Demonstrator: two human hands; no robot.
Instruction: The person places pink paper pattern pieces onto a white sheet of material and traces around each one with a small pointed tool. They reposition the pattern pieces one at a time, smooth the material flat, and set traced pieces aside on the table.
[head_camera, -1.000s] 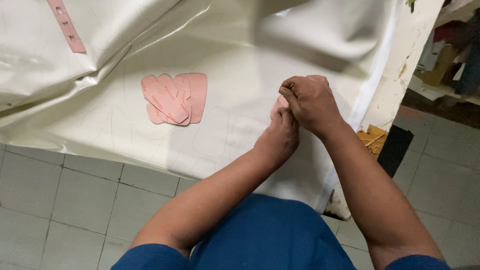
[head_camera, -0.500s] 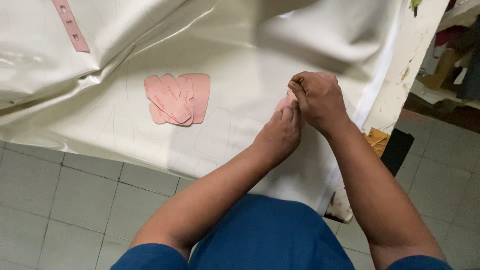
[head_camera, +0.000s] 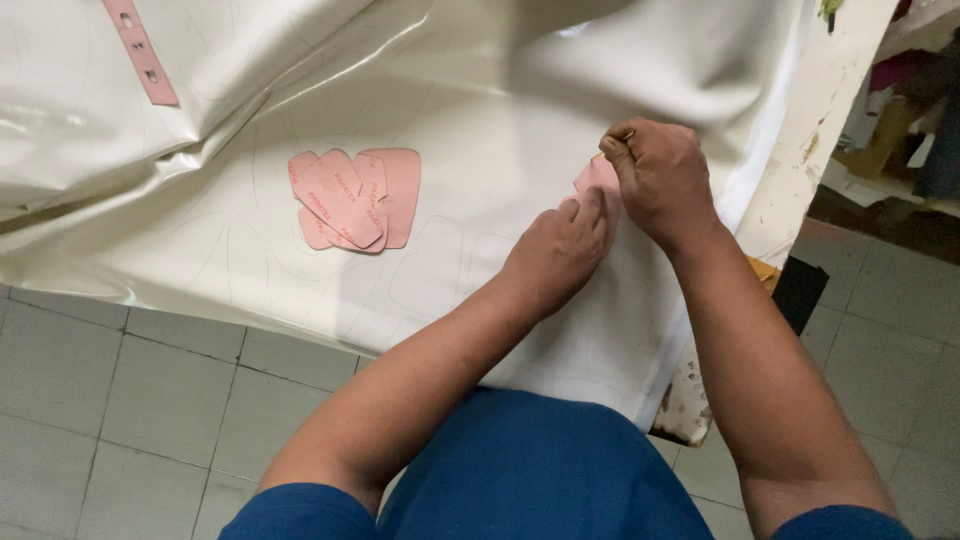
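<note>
My left hand (head_camera: 560, 250) presses flat on a pink template (head_camera: 597, 176), fingers together on top of it, on the right part of the cream sheet (head_camera: 480, 120). My right hand (head_camera: 660, 175) is pinched shut on a small tool at the template's far edge; I cannot tell what kind. To the left lies one stack of pink templates (head_camera: 352, 198), four or so overlapping, well apart from my hands. One pink strip (head_camera: 142, 52) with holes lies far left. Grey floor tiles (head_camera: 150, 390) show near me.
</note>
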